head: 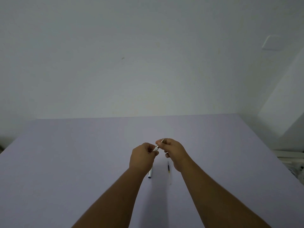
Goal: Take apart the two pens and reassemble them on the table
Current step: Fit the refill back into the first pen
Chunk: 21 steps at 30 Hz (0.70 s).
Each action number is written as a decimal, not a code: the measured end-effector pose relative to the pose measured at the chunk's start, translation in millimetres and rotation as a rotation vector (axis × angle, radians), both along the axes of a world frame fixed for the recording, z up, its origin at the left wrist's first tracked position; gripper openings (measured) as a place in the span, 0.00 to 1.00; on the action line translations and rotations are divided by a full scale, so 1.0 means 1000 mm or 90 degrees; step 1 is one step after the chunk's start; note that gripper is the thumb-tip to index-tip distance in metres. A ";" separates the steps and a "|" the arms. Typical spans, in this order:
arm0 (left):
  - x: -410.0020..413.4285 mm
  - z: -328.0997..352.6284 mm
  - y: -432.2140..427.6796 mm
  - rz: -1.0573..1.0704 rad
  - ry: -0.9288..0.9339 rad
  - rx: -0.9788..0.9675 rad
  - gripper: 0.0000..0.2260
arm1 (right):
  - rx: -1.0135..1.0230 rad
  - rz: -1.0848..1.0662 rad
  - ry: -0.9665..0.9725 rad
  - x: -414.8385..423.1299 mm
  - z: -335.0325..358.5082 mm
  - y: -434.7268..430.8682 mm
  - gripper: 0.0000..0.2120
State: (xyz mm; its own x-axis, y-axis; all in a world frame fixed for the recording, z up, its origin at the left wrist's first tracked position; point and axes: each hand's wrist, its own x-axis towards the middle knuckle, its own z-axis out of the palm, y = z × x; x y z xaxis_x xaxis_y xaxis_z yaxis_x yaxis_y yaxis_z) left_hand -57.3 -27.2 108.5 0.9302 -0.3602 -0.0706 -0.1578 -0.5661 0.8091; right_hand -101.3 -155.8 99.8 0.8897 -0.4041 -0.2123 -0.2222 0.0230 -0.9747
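Left hand [142,156]: fingers closed around white plastic pen barrel [150,173], raised above lilac table [65,162]. Right hand [172,151]: fingertips pinching thin refill [162,141], apparently entering barrel tip. Second refill [168,167] lying on table below.

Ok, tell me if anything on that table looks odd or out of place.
Nothing stands out. A loose refill and a white pen barrel lie on the table, as taking pens apart would leave them.

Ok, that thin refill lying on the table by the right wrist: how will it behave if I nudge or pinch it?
The refill looks very thin and round, so a nudge would probably roll it across the smooth table. It likely weighs almost nothing and may flex slightly when pinched.
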 end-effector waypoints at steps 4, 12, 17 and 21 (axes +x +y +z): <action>0.000 -0.002 0.001 0.008 0.003 -0.002 0.07 | -0.047 -0.024 0.032 -0.001 -0.001 0.002 0.19; 0.001 -0.006 0.003 0.007 -0.022 0.039 0.07 | -0.044 -0.003 0.032 0.004 -0.001 0.004 0.10; 0.002 -0.007 0.002 0.012 -0.064 0.073 0.07 | -0.046 -0.052 0.070 0.011 -0.002 0.012 0.19; 0.006 -0.009 0.002 0.017 -0.038 0.050 0.07 | 0.032 -0.027 0.022 0.009 -0.003 0.009 0.09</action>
State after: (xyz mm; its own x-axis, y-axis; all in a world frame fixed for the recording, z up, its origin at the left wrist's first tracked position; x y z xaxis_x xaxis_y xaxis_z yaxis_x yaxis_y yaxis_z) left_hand -51.6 -24.8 99.1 0.9430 -0.3304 -0.0410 -0.1886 -0.6317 0.7519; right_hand -92.1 -146.9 96.3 0.8636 -0.4295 -0.2642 -0.2541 0.0818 -0.9637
